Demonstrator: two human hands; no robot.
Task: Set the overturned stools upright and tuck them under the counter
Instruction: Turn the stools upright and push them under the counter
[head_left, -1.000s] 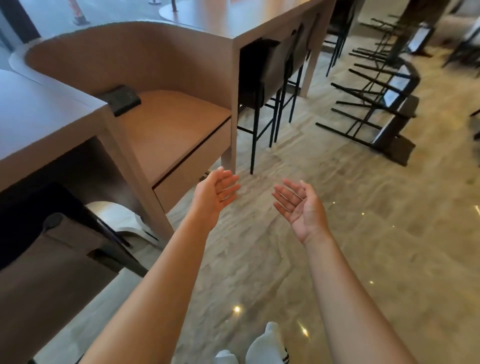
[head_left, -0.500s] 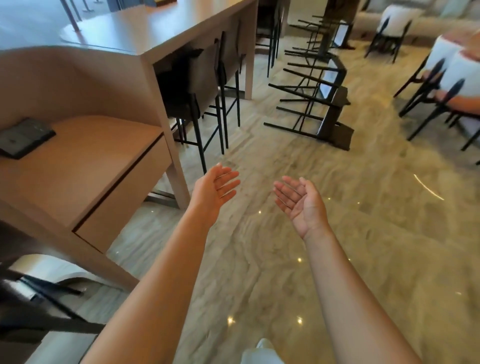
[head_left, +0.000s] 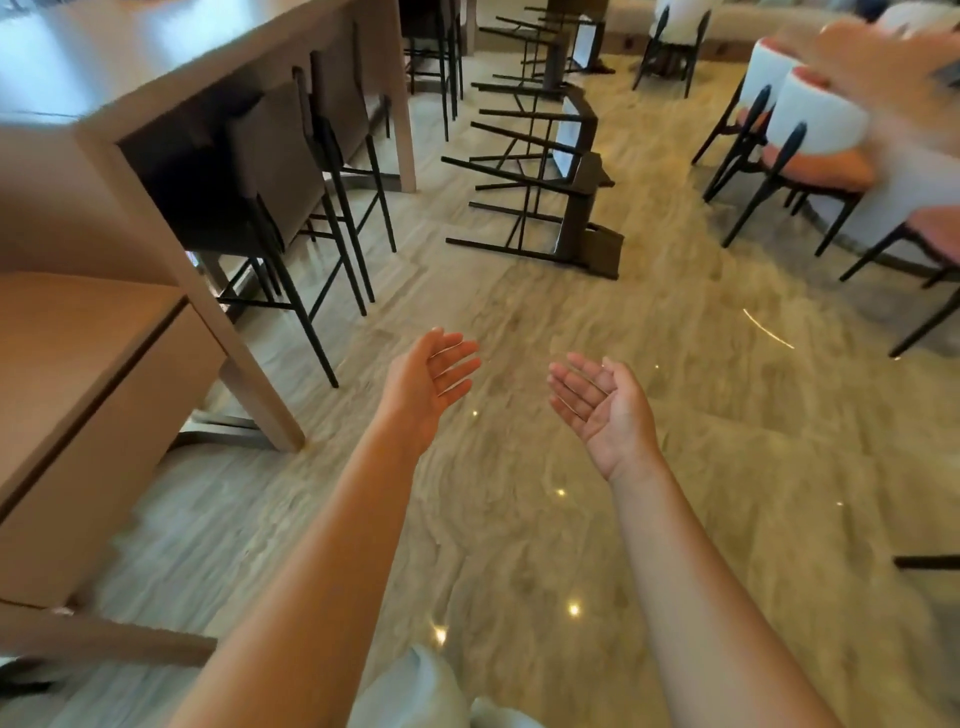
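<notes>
Head camera view, looking down over a polished stone floor (head_left: 675, 415). Two bare forearms reach forward. The left hand (head_left: 428, 384) and the right hand (head_left: 605, 410) are both spread, palms facing each other, grasping nothing and touching nothing.

Ahead, three overturned stools lie on their sides in a row on the floor: the nearest stool (head_left: 561, 208), a second stool (head_left: 545, 124) behind it, and a farthest stool (head_left: 561, 47). Their black legs point toward the counter (head_left: 171, 98) at left. Two upright stools (head_left: 291, 171) are tucked under the counter's near end. At the right edge stand several dining chairs (head_left: 789, 150) and a blurred hand (head_left: 883, 73) of another person.
</notes>
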